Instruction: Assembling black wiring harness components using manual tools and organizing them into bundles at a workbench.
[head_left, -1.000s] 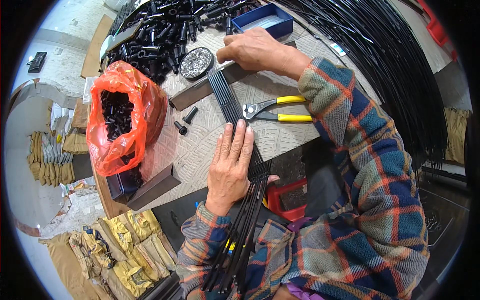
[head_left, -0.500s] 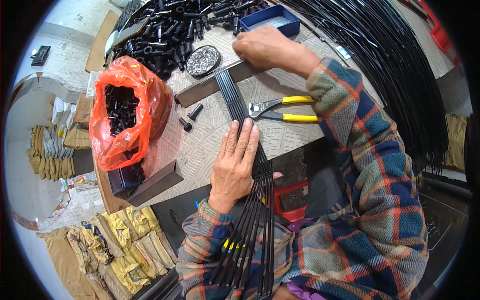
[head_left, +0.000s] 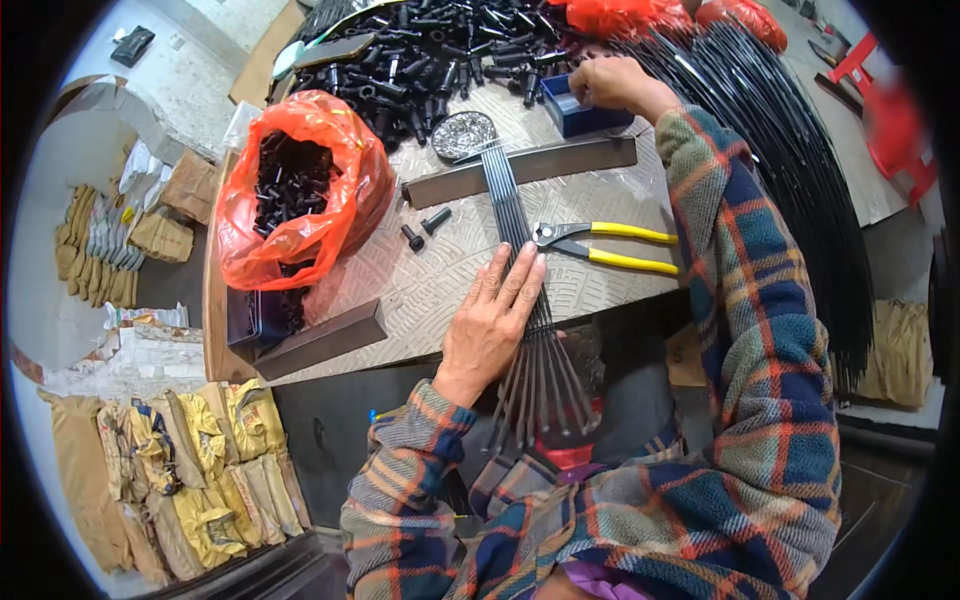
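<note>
Workbench [head_left: 450,270] has a patterned metal top; landmark is the flat steel bar [head_left: 520,172] lying across it. Bundle of thin black rods [head_left: 515,215] runs from the bar toward the person, butted against the bar's near edge, fanning out past the bench edge. Left hand [head_left: 492,318] lies flat on the rods nearside of the bar, fingers straight and slightly spread, palm down, gripping nothing. Right hand [head_left: 612,82] is on the far side of the bar, at the rim of a small blue tray [head_left: 590,115]; fingers curled, cannot tell if they hold anything. Yellow-handled pliers [head_left: 600,245] lie just nearside of the bar, beside the rods on the right. Round metal dish [head_left: 464,135] touches the bar's far side. Orange bag [head_left: 300,190] of black parts sits left of the bar. Two loose black bolts [head_left: 425,228] lie nearside of its left end.
</note>
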